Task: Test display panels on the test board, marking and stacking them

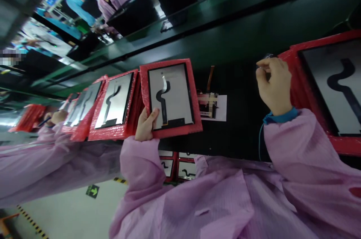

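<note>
While the left hand (pixel 145 124) grips one red-wrapped display panel (pixel 170 96), two more panels (pixel 114 105) sit beside it. The right hand (pixel 273 85) is pinching something tiny (pixel 266 57), can't tell what.

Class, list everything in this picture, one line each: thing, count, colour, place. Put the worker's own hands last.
held tray: one, red around a grey panel, centre.
leaning trays: at least two, red, left of it.
right tray: one, red, right edge.
white card: one, white, on the black mat between the hands.
orange strip: one, orange, above the card.
co-worker's hand: one, far left, holding a blue pen.
left hand: grips the held tray's lower edge.
right hand: pinches a small dark thing at the right tray's corner.
</note>
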`<action>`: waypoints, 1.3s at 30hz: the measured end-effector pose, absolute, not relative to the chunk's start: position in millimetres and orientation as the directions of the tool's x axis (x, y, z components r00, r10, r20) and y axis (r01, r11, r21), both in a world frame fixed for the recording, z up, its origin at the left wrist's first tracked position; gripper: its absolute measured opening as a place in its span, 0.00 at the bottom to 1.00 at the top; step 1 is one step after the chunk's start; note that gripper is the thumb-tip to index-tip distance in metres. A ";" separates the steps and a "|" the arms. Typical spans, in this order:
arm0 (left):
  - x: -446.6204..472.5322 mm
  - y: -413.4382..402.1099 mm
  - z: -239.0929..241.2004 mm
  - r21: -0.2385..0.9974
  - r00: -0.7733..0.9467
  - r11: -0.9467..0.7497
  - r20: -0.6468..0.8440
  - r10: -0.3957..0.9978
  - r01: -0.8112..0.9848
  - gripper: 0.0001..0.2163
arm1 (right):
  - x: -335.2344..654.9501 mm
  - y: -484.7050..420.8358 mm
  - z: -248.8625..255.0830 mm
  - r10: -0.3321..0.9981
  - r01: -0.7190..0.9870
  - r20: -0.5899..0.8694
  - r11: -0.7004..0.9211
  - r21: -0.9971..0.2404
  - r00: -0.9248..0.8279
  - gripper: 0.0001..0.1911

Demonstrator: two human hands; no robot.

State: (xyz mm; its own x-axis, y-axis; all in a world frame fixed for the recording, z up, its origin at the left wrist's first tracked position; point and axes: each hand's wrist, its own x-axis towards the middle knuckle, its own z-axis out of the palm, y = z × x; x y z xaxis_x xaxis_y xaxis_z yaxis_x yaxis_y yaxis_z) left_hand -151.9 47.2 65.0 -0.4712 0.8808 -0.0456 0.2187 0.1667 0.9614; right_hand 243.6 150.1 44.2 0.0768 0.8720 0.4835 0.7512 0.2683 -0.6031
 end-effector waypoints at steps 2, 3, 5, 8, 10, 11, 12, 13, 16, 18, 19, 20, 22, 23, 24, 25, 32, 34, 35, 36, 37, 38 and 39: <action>-170.1 56.9 66.7 0.895 -0.524 0.298 -0.088 0.847 0.332 0.16 | 242.5 152.6 39.7 0.887 0.787 0.458 0.238 -0.569 0.063 0.14; -175.6 61.1 66.6 0.854 -0.547 0.348 -0.092 0.832 0.385 0.14 | 242.3 153.5 37.6 0.890 0.800 0.450 0.223 -0.557 0.066 0.15; -181.4 67.6 66.1 0.788 -0.585 0.393 -0.053 0.810 0.474 0.10 | 243.1 154.5 34.5 0.894 0.823 0.440 0.181 -0.538 0.090 0.16; -182.3 71.4 65.7 0.701 -0.633 0.406 0.083 0.770 0.586 0.07 | 247.3 155.2 31.4 0.894 0.840 0.418 0.100 -0.533 0.159 0.20; -180.9 70.2 64.3 0.648 -0.643 0.417 0.148 0.752 0.637 0.12 | 251.4 156.8 28.5 0.896 0.842 0.387 0.029 -0.538 0.216 0.25; -180.0 68.4 62.8 0.616 -0.641 0.427 0.170 0.749 0.662 0.14 | 253.5 158.1 26.4 0.898 0.843 0.370 -0.004 -0.537 0.240 0.27; -178.9 65.8 60.6 0.578 -0.635 0.437 0.192 0.748 0.689 0.16 | 255.4 159.7 23.8 0.897 0.845 0.360 -0.028 -0.533 0.257 0.29; -177.6 62.3 57.9 0.536 -0.631 0.448 0.220 0.744 0.716 0.18 | 257.0 161.6 20.7 0.895 0.849 0.360 -0.040 -0.527 0.265 0.30; -169.3 45.8 46.7 0.431 -0.616 0.462 0.351 0.706 0.775 0.21 | 258.3 167.9 11.6 0.888 0.862 0.386 -0.023 -0.506 0.250 0.34; -156.8 30.1 36.2 0.410 -0.581 0.418 0.477 0.660 0.811 0.20 | 256.3 172.0 7.5 0.900 0.874 0.374 -0.018 -0.485 0.226 0.36; -148.0 21.4 29.7 0.391 -0.541 0.376 0.558 0.629 0.840 0.19 | 254.6 174.1 6.4 0.910 0.880 0.355 -0.021 -0.474 0.213 0.38; -137.8 12.5 22.5 0.367 -0.476 0.306 0.627 0.616 0.879 0.20 | 252.8 176.0 5.7 0.920 0.886 0.335 -0.027 -0.462 0.202 0.39; -115.0 -4.1 6.7 0.336 -0.312 0.109 0.645 0.697 0.936 0.20 | 249.3 179.5 5.6 0.932 0.894 0.307 -0.036 -0.446 0.190 0.40; -103.5 -11.1 -1.1 0.331 -0.249 0.028 0.648 0.720 0.943 0.20 | 248.0 180.8 6.0 0.934 0.897 0.303 -0.038 -0.441 0.188 0.40; -92.8 -16.9 -8.1 0.330 -0.205 -0.034 0.660 0.723 0.943 0.19 | 247.0 181.8 6.8 0.934 0.899 0.303 -0.039 -0.435 0.187 0.40; -83.1 -21.4 -13.9 0.328 -0.177 -0.077 0.677 0.714 0.942 0.18 | 246.3 182.5 8.1 0.934 0.902 0.303 -0.042 -0.429 0.187 0.39; -49.4 -22.4 -15.0 0.329 -0.130 -0.202 0.758 0.639 0.923 0.15 | 243.9 182.7 26.7 0.956 0.899 0.218 -0.088 -0.429 0.198 0.35; -45.4 -21.2 -11.2 0.347 -0.120 -0.241 0.759 0.640 0.906 0.15 | 243.2 183.4 29.3 0.956 0.896 0.212 -0.092 -0.435 0.201 0.36; -42.9 -21.3 -10.2 0.363 -0.122 -0.258 0.758 0.641 0.895 0.15 | 243.0 184.3 29.7 0.955 0.896 0.216 -0.090 -0.435 0.201 0.36; -39.8 -21.6 -9.6 0.383 -0.133 -0.270 0.757 0.640 0.883 0.15 | 243.0 185.4 29.5 0.954 0.897 0.221 -0.088 -0.434 0.200 0.35; -35.8 -22.2 -9.5 0.408 -0.145 -0.281 0.752 0.643 0.869 0.15 | 243.0 186.4 29.2 0.954 0.899 0.226 -0.086 -0.430 0.199 0.34; -30.7 -23.0 -9.6 0.436 -0.152 -0.298 0.743 0.652 0.849 0.15 | 242.8 187.0 29.0 0.954 0.902 0.226 -0.085 -0.424 0.197 0.33; -24.7 -23.7 -9.7 0.462 -0.148 -0.323 0.730 0.667 0.826 0.15 | 242.5 186.4 29.1 0.955 0.903 0.222 -0.088 -0.420 0.196 0.34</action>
State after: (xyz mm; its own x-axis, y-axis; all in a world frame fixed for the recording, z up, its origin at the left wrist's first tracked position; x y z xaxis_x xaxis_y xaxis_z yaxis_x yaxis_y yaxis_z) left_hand -24.7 -23.7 -9.7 -0.1477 0.6672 0.7301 0.8258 -0.3231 0.4623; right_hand 242.5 186.4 29.1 0.1961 0.9552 0.2216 0.9033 -0.0880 -0.4199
